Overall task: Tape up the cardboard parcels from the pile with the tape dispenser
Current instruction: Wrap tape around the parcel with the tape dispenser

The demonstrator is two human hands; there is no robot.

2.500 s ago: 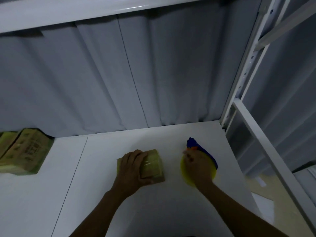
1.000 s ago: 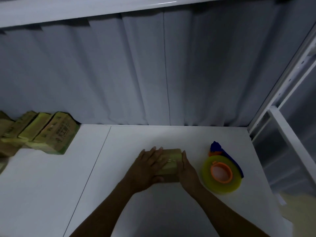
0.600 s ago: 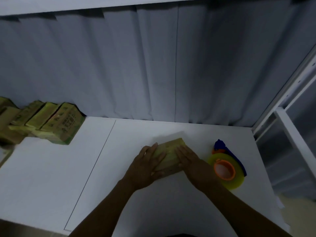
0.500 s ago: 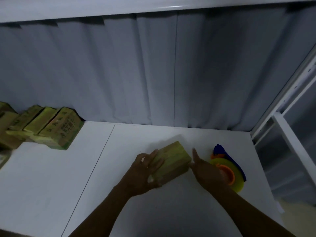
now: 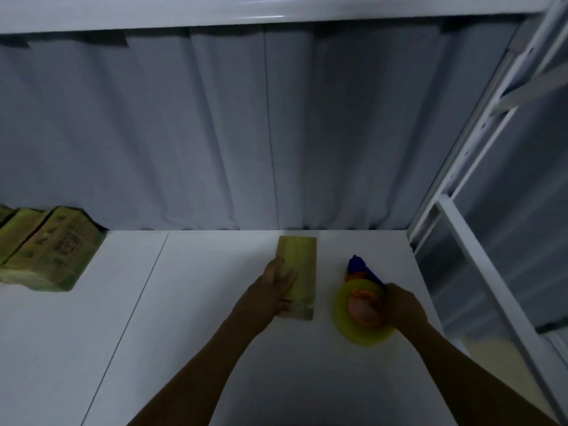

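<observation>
A small cardboard parcel [image 5: 299, 261] is laid flat on the white bench [image 5: 190, 348], a little to the right of the middle. Its long side is pointed away, toward the grey curtain [image 5: 246, 133]. The left hand [image 5: 275, 289] is placed on the near left part of the parcel. Its fingers are stretched out and laid flat on the top face, so nothing is gripped by it; the parcel is only pressed down. The far end of the parcel is left uncovered.

Near the parcel, to its right and apart from it, the tape dispenser [image 5: 362, 313] is seen. A yellow roll of tape with an orange core is carried on it, and a blue part is shown at its far end. The dispenser is blurred. It is held by the right hand [image 5: 404, 307], which is closed on its right side. The single fingers cannot be distinguished in the blur and the dim light. Whether the dispenser is resting on the bench or is lifted from it cannot be told.

At the far left edge of the bench, well apart from both hands, the pile of parcels [image 5: 46, 250] is kept against the curtain. Printed marks are seen on the nearest one, but they cannot be read. A white metal frame [image 5: 461, 241] is placed at the right of the bench, and a white shelf [image 5: 215, 10] is seen above.
</observation>
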